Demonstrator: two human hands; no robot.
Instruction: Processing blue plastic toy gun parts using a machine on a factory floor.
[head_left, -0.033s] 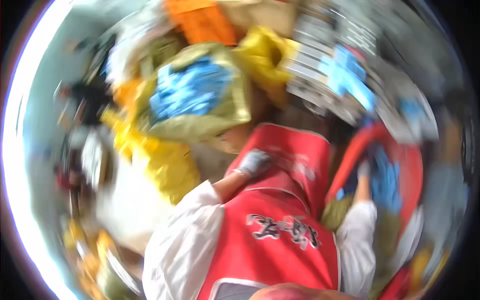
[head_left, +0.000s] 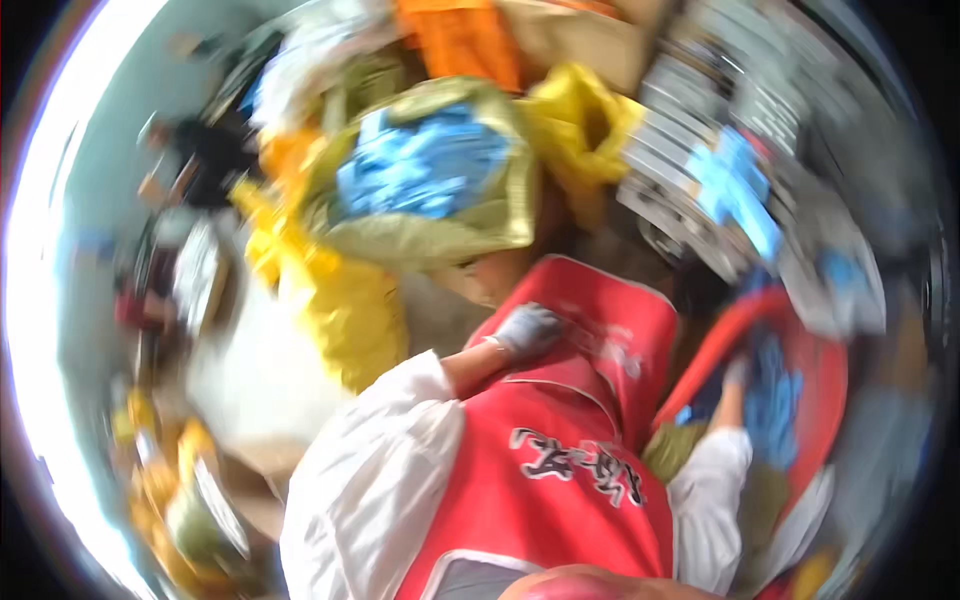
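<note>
My left hand (head_left: 528,332), in a pale grey glove, rests on the red apron (head_left: 590,400) over my lap. Its fingers lie along the cloth and nothing shows in them. Over to the right, my right hand (head_left: 738,368) reaches down into a red tub (head_left: 832,400). Soft blue pieces (head_left: 775,400), perhaps gloves, lie in the tub beside that hand. Blur and the pieces hide its fingers, so any grip is unclear. Ahead of my lap stands an olive-green sack (head_left: 430,240) with its mouth spread, full of similar blue pieces (head_left: 425,160).
A grey metal machine (head_left: 665,150) stands at the far right, with a light-blue piece (head_left: 740,190) on it. Yellow bags (head_left: 345,310) lie left of the sack; another yellow bag (head_left: 575,120) is behind it. A person (head_left: 200,155) is at the far left.
The whole view has swung, so the sack, machine and tub appear a little farther right and lower. Both my hands keep their places, on the apron and in the tub.
</note>
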